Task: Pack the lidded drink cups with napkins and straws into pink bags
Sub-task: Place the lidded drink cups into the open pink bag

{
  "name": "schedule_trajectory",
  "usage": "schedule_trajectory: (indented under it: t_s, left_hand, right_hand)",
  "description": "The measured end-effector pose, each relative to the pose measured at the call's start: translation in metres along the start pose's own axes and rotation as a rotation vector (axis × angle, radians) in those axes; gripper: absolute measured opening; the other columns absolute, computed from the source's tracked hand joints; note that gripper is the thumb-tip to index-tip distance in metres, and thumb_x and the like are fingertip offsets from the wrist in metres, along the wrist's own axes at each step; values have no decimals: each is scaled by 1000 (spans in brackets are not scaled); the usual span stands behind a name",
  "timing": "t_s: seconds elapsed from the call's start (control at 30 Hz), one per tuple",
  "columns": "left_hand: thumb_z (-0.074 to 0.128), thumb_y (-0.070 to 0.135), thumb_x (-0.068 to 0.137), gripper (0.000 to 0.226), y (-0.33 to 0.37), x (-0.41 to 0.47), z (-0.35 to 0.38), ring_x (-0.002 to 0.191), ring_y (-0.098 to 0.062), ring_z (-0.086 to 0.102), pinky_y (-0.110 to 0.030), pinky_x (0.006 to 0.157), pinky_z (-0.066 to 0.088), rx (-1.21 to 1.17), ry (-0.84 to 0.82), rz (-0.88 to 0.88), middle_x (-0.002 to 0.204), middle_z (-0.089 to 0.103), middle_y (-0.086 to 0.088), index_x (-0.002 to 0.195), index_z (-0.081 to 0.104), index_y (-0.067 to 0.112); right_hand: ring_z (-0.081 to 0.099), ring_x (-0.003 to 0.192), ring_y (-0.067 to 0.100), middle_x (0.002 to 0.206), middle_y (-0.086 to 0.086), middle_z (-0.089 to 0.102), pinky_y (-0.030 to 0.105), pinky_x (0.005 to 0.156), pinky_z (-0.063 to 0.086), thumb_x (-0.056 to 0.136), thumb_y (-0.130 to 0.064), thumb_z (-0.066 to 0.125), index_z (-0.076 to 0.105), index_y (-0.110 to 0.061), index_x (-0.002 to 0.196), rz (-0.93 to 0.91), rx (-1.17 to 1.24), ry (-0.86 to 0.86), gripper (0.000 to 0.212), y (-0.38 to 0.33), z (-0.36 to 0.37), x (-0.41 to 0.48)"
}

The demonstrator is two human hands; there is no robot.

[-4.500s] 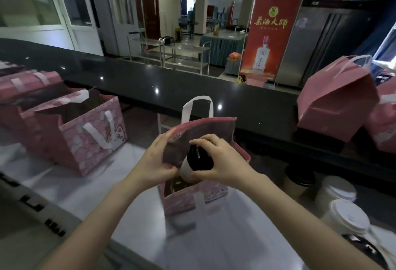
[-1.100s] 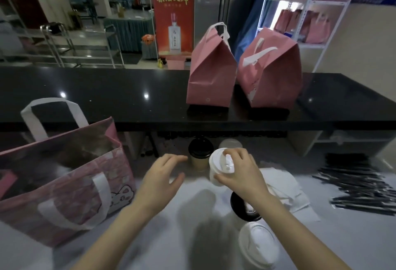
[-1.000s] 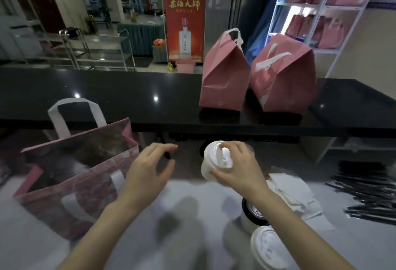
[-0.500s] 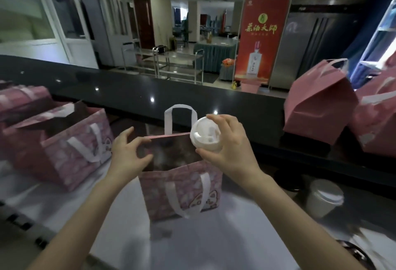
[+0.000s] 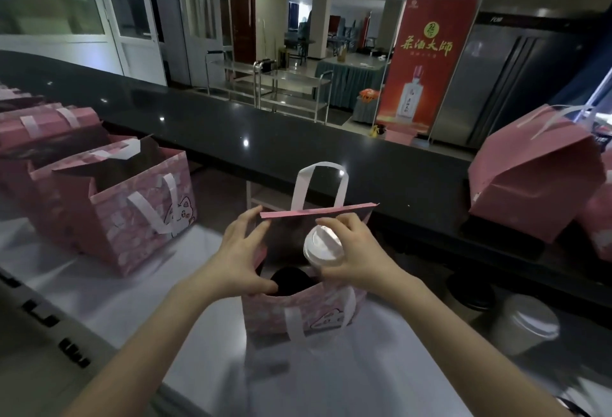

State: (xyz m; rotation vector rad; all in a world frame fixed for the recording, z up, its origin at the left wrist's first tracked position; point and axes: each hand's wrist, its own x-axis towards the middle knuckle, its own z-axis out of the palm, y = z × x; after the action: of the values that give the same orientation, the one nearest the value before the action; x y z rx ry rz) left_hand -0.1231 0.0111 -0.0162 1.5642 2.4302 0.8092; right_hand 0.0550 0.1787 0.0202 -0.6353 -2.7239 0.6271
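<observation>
A pink bag (image 5: 308,314) with white handles stands open on the white table in front of me. My right hand (image 5: 357,257) grips a white-lidded cup (image 5: 323,247) from the side, holding it just inside the bag's mouth. A black-lidded cup (image 5: 291,280) sits inside the bag beside it. My left hand (image 5: 240,261) holds the bag's left edge, thumb at the near rim and fingers at the far rim, spreading the opening. No napkins or straws are in view.
Several open pink bags (image 5: 112,204) stand at the left. Closed pink bags (image 5: 536,181) sit on the raised black counter (image 5: 231,128) at the right. A white-lidded cup (image 5: 526,327) and a black-lidded cup (image 5: 473,294) stand on the table at the right.
My right hand lifted the white-lidded cup from the group at the right, carried it left over the bag and lowered it into the mouth. My left hand moved onto the bag's edge.
</observation>
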Motion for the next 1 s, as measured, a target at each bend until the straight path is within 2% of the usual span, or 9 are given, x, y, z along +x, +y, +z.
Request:
schedule_trajectory:
  t_s: [0.13,0.27,0.33,0.5,0.6,0.7,0.77,0.87,1.0]
  left_hand:
    - [75,44,57,104,6,-18,8,140,-9,7,-20,103,29,-8,123,111,148,-5,21,145,22,26]
    - [74,37,59,114,10,-38,17,134,9,5,-18,104,32,-105,154,160,144,-5,29,149,4,44]
    - [76,33,60,119,12,-41,20,135,12,3,-19,104,32,-143,166,160,144,-5,28,149,-2,46]
    - [77,28,63,120,18,-51,27,137,10,7,-15,101,36,-158,194,195,146,-5,27,149,-4,46]
    - [78,25,64,119,21,-59,35,140,-1,17,-11,93,44,-161,211,227,149,-1,22,150,-2,44]
    - [81,25,66,120,22,-61,37,140,-4,20,-5,89,42,-129,219,248,151,-1,20,151,-2,41]
    - [81,23,65,121,24,-60,37,140,-5,21,-7,89,44,-119,218,260,151,-1,20,152,-2,39]
    - [79,16,64,121,26,-57,36,140,-7,24,-17,86,53,-127,203,253,152,0,19,152,0,38]
    - [77,13,66,119,26,-50,34,140,-10,25,-24,79,58,-133,187,232,153,0,18,152,-2,39]
  right_hand:
    - [38,121,18,129,-7,27,34,100,45,61,-38,76,33,-36,141,57,-90,-133,91,10,5,-4]
    - [40,122,23,135,-4,23,33,100,46,61,-39,77,31,-39,142,54,-219,-176,94,11,12,-9]
    - [41,123,25,137,-3,23,35,99,47,63,-38,79,32,-39,142,39,-260,-186,92,11,17,-15]
    - [47,116,29,136,1,24,39,78,55,67,-30,77,30,-34,141,2,-383,-205,87,13,27,-32]
    - [48,118,32,142,3,20,37,77,53,71,-29,75,25,-33,141,80,-457,-286,87,15,33,-36]
    - [50,115,33,146,4,18,38,76,52,76,-26,72,22,-30,143,119,-508,-273,84,19,37,-40]
    - [53,110,33,147,5,21,37,69,50,79,-22,68,24,-28,143,120,-540,-210,78,21,41,-39]
    - [55,105,33,143,7,25,35,62,41,80,-20,66,26,-25,141,155,-539,-182,74,22,45,-33]
    - [57,104,35,140,12,27,39,67,47,79,-16,68,24,-21,142,206,-522,-209,76,24,49,-22]
